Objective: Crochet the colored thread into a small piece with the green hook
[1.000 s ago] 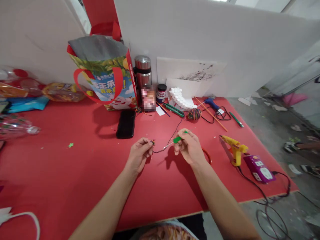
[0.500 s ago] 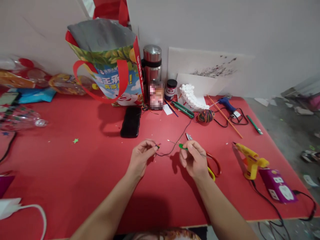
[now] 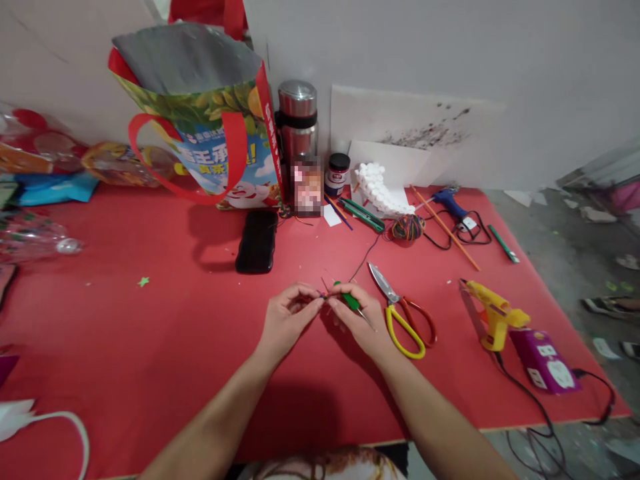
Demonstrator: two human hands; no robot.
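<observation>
My left hand (image 3: pixel 289 319) pinches a tiny piece of multicoloured yarn work (image 3: pixel 325 295) between thumb and fingertips. My right hand (image 3: pixel 361 323) is closed around a crochet hook with a green grip (image 3: pixel 351 301), its fingertips meeting the left ones at the yarn. The hook's thin metal end sticks out behind the right fingers, while its working tip is hard to make out. From the hands a dark strand (image 3: pixel 364 258) runs back to a multicoloured yarn ball (image 3: pixel 408 228). Scissors (image 3: pixel 395 300) with red and yellow handles lie just right of my right hand.
Behind the hands are a black phone (image 3: pixel 257 242), a shopping bag (image 3: pixel 200 127), a steel thermos (image 3: pixel 298 120), a dark jar (image 3: pixel 337 175) and a green cutter (image 3: pixel 363 215). A yellow glue gun (image 3: pixel 495 313) and a purple power block (image 3: pixel 545 363) sit at the right on the red table (image 3: pixel 165 360).
My right hand has moved left to meet the left hand, bringing the crochet hook to the yarn work. The scissors are now uncovered. The view has shifted slightly.
</observation>
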